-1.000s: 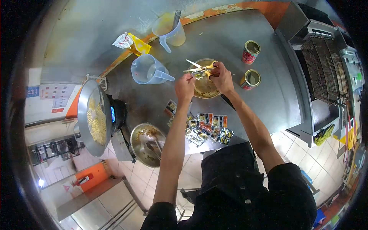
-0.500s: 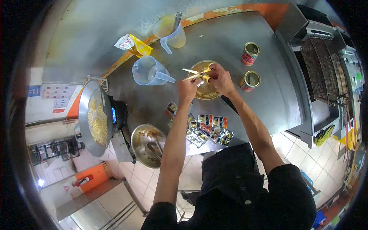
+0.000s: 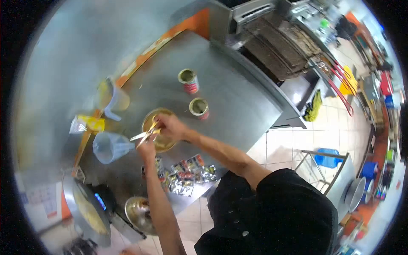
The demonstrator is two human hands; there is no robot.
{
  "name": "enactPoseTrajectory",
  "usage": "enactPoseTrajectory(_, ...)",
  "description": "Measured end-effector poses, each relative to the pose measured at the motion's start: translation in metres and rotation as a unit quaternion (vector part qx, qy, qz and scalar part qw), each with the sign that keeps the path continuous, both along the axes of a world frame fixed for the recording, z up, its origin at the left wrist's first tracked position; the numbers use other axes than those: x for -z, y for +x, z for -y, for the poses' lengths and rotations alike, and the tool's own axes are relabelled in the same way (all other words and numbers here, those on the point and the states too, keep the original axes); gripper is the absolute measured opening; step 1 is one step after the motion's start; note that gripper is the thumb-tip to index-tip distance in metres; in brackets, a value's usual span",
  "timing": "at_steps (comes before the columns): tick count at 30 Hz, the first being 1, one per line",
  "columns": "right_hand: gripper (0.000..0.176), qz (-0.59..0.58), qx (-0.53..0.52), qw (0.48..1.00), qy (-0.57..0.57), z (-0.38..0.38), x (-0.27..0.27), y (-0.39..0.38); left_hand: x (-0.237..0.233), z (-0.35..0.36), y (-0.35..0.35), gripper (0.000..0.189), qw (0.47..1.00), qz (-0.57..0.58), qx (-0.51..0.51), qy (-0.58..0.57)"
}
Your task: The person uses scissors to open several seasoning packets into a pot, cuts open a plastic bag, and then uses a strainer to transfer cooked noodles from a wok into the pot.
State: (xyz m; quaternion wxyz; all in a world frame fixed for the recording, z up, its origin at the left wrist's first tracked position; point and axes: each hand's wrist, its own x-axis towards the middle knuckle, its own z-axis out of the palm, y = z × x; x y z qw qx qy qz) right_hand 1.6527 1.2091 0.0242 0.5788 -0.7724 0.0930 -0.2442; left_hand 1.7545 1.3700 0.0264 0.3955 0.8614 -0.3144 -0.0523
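My right hand [image 3: 171, 127] is closed around the yellow handles of a pair of scissors [image 3: 151, 129], whose blades stand apart and point left. Close against the blades is my left hand [image 3: 146, 148], its fingers pinched together; whatever is between them is too small and blurred to name. Both hands are above a round bowl [image 3: 168, 146] with brownish contents, partly hidden by them. Several shiny sachets [image 3: 182, 182] lie in a heap on the steel table [image 3: 242, 112], nearer my body. Two opened tin cans, a far one [image 3: 191, 86] and a near one [image 3: 204, 114], stand beyond my right hand.
At the left stand a clear plastic jug [image 3: 106, 148] and another jug [image 3: 119, 100], with a yellow packet [image 3: 95, 123] between them. A wok [image 3: 76, 199] with pale food sits by a blue-lit burner. A metal bowl [image 3: 132, 211] is near my left forearm. Fryer baskets [image 3: 272, 46] are at upper right.
My view has swung to the right, so the table and its items appear shifted left and turned. Both hands remain over the bowl, the scissors still in my right hand.
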Motion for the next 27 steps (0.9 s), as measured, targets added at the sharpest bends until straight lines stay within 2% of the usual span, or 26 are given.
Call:
enactPoseTrajectory(1,0.044,0.007,-0.025,0.999,0.04,-0.002,0.003,0.002,0.016,-0.009,0.011,0.025,0.999,0.042,0.018,0.03)
enactPoseTrajectory(2,0.044,0.008,-0.015,0.999,0.037,0.0,0.0,-0.002,0.011,-0.004,0.006,0.025,0.998,0.042,0.029,0.027)
enactPoseTrajectory(4,0.041,-0.026,0.07,0.996,0.054,0.0,-0.006,-0.007,-0.002,0.001,-0.003,0.025,0.999,-0.028,0.039,0.021)
enactPoseTrajectory(6,0.042,-0.038,0.107,0.991,0.071,0.002,-0.002,-0.003,0.001,0.004,-0.003,0.026,0.997,0.001,0.073,0.01)
enactPoseTrajectory(8,0.041,-0.019,0.075,0.996,0.035,0.001,-0.002,-0.005,0.006,0.007,-0.005,0.027,0.991,-0.055,0.022,-0.118)
enactPoseTrajectory(9,0.041,-0.018,0.077,0.996,0.038,0.0,-0.003,-0.007,-0.003,0.006,-0.007,0.027,0.999,-0.01,-0.003,-0.05)
enactPoseTrajectory(12,0.042,0.003,0.061,0.997,0.05,0.002,-0.005,-0.007,-0.008,0.009,-0.01,0.024,0.998,0.012,0.0,-0.056)
enactPoseTrajectory(13,0.041,-0.02,0.099,0.993,0.062,0.001,-0.005,-0.006,-0.009,0.01,-0.012,0.022,0.997,-0.042,0.016,-0.064)
enactPoseTrajectory(14,0.041,-0.042,0.132,0.987,0.075,-0.002,-0.005,-0.004,-0.005,0.012,-0.012,0.022,0.997,-0.038,0.009,-0.061)
enactPoseTrajectory(16,0.039,-0.026,0.073,0.996,0.049,0.0,-0.005,-0.004,0.011,0.012,0.001,0.019,0.996,-0.014,0.005,-0.09)
enactPoseTrajectory(17,0.039,-0.004,0.049,0.999,0.018,0.001,-0.006,-0.004,0.01,0.011,0.003,0.021,0.998,0.002,-0.007,-0.056)
enactPoseTrajectory(18,0.041,-0.04,0.078,0.996,0.034,0.001,-0.017,-0.006,0.007,0.01,0.0,0.023,0.999,0.018,-0.021,-0.02)
enactPoseTrajectory(20,0.043,-0.072,0.114,0.988,0.077,0.002,-0.018,-0.003,-0.01,0.014,-0.007,0.024,0.998,0.026,0.048,-0.038)
enactPoseTrajectory(21,0.044,-0.069,0.124,0.984,0.106,0.002,-0.008,0.001,-0.013,0.015,-0.008,0.021,0.999,0.018,0.026,-0.026)
enactPoseTrajectory(23,0.044,-0.075,0.05,0.996,0.007,0.001,-0.001,0.003,-0.014,0.015,-0.003,0.018,1.0,0.017,0.002,-0.011)
enactPoseTrajectory(24,0.044,-0.069,0.042,0.997,0.011,-0.002,0.0,0.008,-0.01,0.014,0.0,0.018,0.999,0.032,-0.012,0.014)
enactPoseTrajectory(27,0.043,-0.06,0.093,0.992,0.059,-0.003,-0.002,0.009,-0.004,0.012,-0.005,0.018,0.997,0.071,-0.012,0.018)
